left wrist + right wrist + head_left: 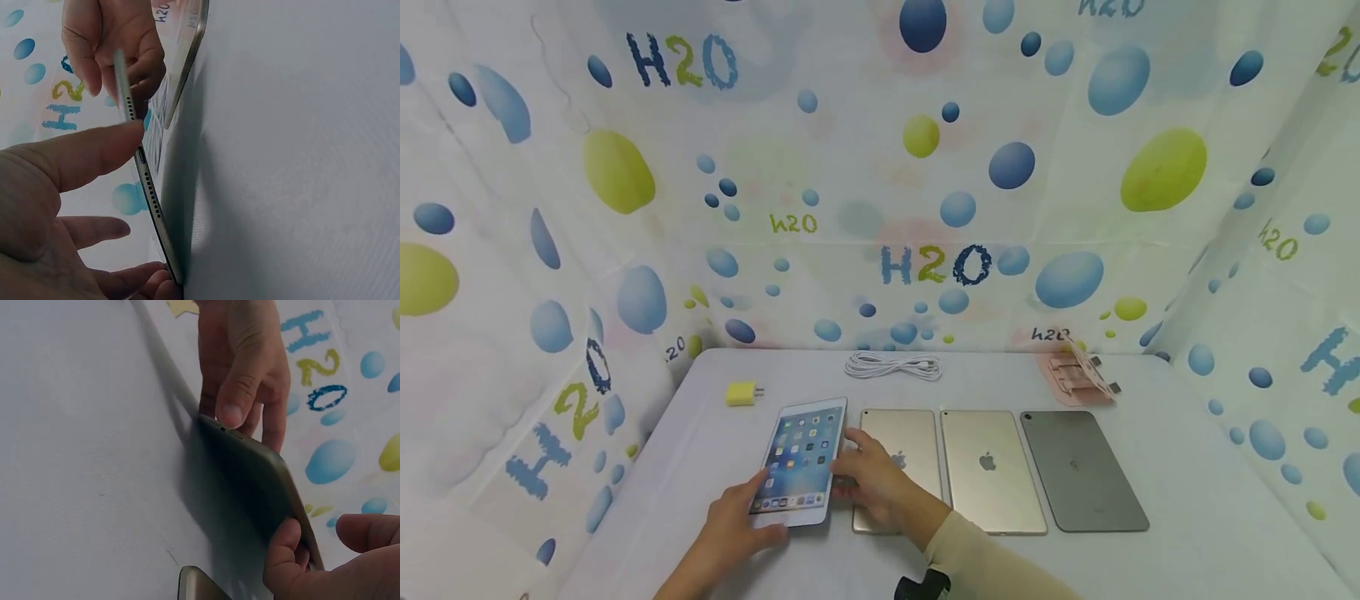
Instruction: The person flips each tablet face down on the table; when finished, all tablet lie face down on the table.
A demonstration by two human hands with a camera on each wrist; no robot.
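Note:
A white-framed tablet (801, 458) with its screen lit is tilted, its right side raised off the table. My right hand (880, 479) grips the raised right edge; in the right wrist view its fingers curl beneath the tablet's shaded back (234, 475), the thumb over the front. My left hand (730, 525) holds the lower left corner, thumb (94, 156) at the bottom edge beside the charging port and fingers at the left side. To the right lie two gold tablets face down, the nearer one (876, 429) partly hidden by my right hand, the other gold tablet (992, 483) in full view.
A grey tablet (1082, 471) lies face down at the right end of the row. Behind stand a pink folding stand (1071, 375) and a coiled white cable (891, 366). A yellow charger plug (742, 394) is at the back left. Patterned curtains enclose the white table (1195, 500).

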